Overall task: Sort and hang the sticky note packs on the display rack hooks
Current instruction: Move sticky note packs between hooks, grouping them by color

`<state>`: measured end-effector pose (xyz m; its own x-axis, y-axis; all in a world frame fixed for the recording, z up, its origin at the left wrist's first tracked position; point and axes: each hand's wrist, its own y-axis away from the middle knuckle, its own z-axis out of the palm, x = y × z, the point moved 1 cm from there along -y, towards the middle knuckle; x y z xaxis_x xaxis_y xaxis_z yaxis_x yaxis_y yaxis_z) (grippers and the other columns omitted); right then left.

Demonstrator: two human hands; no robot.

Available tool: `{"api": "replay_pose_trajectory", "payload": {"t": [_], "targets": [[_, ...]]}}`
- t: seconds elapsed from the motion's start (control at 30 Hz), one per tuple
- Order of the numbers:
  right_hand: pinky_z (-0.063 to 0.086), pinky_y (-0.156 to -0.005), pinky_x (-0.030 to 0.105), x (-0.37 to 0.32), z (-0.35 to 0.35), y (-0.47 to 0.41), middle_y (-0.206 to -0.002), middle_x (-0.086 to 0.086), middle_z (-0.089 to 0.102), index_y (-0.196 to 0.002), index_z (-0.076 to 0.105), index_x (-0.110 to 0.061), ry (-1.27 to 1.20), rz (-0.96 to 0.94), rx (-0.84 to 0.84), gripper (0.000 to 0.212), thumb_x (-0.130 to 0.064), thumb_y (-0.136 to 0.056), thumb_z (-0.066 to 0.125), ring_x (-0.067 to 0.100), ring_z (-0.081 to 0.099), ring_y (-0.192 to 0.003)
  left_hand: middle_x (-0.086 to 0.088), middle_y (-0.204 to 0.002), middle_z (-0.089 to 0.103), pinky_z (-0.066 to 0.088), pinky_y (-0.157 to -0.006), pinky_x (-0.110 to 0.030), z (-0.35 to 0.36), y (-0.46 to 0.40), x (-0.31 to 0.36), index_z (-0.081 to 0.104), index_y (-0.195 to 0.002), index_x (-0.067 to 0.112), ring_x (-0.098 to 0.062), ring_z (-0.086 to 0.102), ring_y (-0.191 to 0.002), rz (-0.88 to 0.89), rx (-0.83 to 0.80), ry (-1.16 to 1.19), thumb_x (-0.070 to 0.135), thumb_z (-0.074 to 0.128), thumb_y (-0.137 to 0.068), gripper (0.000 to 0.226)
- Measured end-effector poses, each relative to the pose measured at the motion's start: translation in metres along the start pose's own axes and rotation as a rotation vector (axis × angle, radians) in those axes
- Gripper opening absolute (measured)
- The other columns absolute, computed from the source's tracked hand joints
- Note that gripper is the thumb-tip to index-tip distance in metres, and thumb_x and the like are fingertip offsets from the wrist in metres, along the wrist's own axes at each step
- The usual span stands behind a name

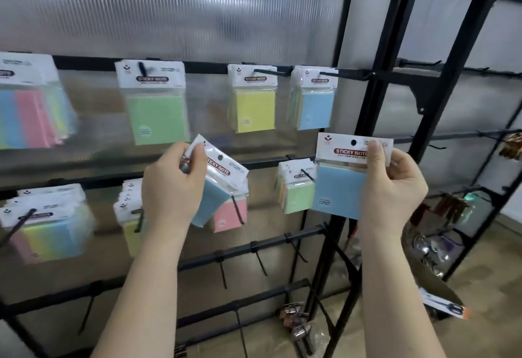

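My left hand (169, 185) grips a tilted blue sticky note pack (219, 185) by its white header, in front of a pink pack (230, 212) hanging on a lower-row hook. My right hand (392, 188) pinches the header of an upright blue pack (339, 191), just right of a hanging green pack (296, 188). On the upper rail of the black display rack (209, 62) hang a green pack (156, 103), a yellow pack (252, 98) and a blue pack (315, 98).
Multicolour packs hang at far left (31, 103) and on the lower row (48, 222). Bare hooks (261, 263) jut from the lower rails. A second black rack (457, 137) with small items stands to the right. Padlocks (293, 318) lie on the floor.
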<state>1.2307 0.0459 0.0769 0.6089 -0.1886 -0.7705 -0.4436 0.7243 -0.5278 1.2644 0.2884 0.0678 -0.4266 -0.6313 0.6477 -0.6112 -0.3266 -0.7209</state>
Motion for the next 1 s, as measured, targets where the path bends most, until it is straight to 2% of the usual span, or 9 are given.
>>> {"api": "replay_pose_trajectory", "payload": {"t": [0.1,0.2,0.3,0.4,0.5,0.67,0.87,1.0], "targets": [[0.043,-0.051,0.014,0.008,-0.010,-0.038,-0.062,-0.013,0.062,-0.069,0.061,-0.019,-0.006,0.010,-0.117,0.023,-0.027,-0.091,0.063,-0.003,0.055,-0.056,0.001,-0.050,0.039,0.028,-0.047,-0.033,0.028,0.010,0.020,0.045,-0.063,0.010,-0.020,0.036,-0.050,-0.054,0.048,-0.054,0.032,0.050,-0.093,0.038],[0.043,-0.053,0.021,0.011,-0.018,-0.079,-0.061,-0.012,0.061,-0.069,0.062,-0.015,-0.006,-0.005,-0.245,0.026,-0.028,-0.091,0.063,0.001,0.053,-0.058,-0.001,-0.052,0.036,0.023,-0.048,-0.034,0.054,0.016,0.040,0.034,-0.060,0.012,-0.025,0.031,-0.055,-0.194,0.038,-0.171,0.031,0.048,-0.095,0.042],[0.039,-0.053,0.010,0.009,-0.021,-0.115,-0.058,-0.019,0.061,-0.069,0.061,-0.019,-0.043,-0.041,-0.371,0.023,-0.025,-0.091,0.063,-0.006,0.053,-0.056,-0.004,-0.057,0.041,0.022,-0.047,-0.031,0.074,0.026,0.049,0.034,-0.061,0.013,-0.022,0.037,-0.055,-0.329,0.042,-0.278,0.035,0.045,-0.095,0.042],[0.041,-0.058,0.011,0.008,-0.019,-0.141,-0.058,-0.023,0.061,-0.069,0.062,-0.025,-0.099,-0.057,-0.452,0.022,-0.025,-0.090,0.064,-0.005,0.053,-0.059,-0.006,-0.059,0.043,0.024,-0.048,-0.032,0.088,0.039,0.056,0.039,-0.065,0.010,-0.029,0.041,-0.061,-0.364,0.058,-0.342,0.035,0.044,-0.095,0.040],[0.040,-0.059,0.013,0.009,-0.013,-0.156,-0.060,-0.016,0.059,-0.067,0.061,-0.025,-0.174,-0.054,-0.480,0.024,-0.024,-0.090,0.065,-0.004,0.050,-0.060,-0.007,-0.059,0.045,0.027,-0.049,-0.033,0.096,0.046,0.064,0.042,-0.067,0.009,-0.032,0.043,-0.063,-0.375,0.050,-0.372,0.035,0.045,-0.095,0.038],[0.040,-0.058,0.012,0.010,0.008,-0.158,-0.059,-0.016,0.059,-0.064,0.060,-0.023,-0.249,0.000,-0.556,0.027,-0.023,-0.091,0.065,-0.004,0.050,-0.059,-0.006,-0.059,0.045,0.028,-0.049,-0.031,0.096,0.045,0.072,0.046,-0.069,0.009,-0.025,0.042,-0.059,-0.375,0.063,-0.388,0.034,0.047,-0.094,0.036],[0.039,-0.057,0.005,0.015,0.028,-0.156,-0.068,-0.011,0.065,-0.072,0.066,-0.018,-0.273,0.131,-0.510,0.020,-0.027,-0.091,0.064,-0.008,0.053,-0.060,-0.004,-0.061,0.047,0.029,-0.051,-0.031,0.095,0.035,0.077,0.045,-0.067,0.010,-0.019,0.042,-0.057,-0.372,0.047,-0.388,0.034,0.046,-0.095,0.037],[0.037,-0.055,0.005,0.018,0.037,-0.155,-0.063,-0.014,0.062,-0.071,0.065,-0.017,-0.249,0.152,-0.499,0.022,-0.028,-0.090,0.065,-0.008,0.050,-0.056,-0.003,-0.060,0.048,0.031,-0.052,-0.031,0.097,0.028,0.072,0.046,-0.068,0.008,-0.020,0.043,-0.056,-0.371,0.058,-0.341,0.035,0.046,-0.094,0.037]]}}
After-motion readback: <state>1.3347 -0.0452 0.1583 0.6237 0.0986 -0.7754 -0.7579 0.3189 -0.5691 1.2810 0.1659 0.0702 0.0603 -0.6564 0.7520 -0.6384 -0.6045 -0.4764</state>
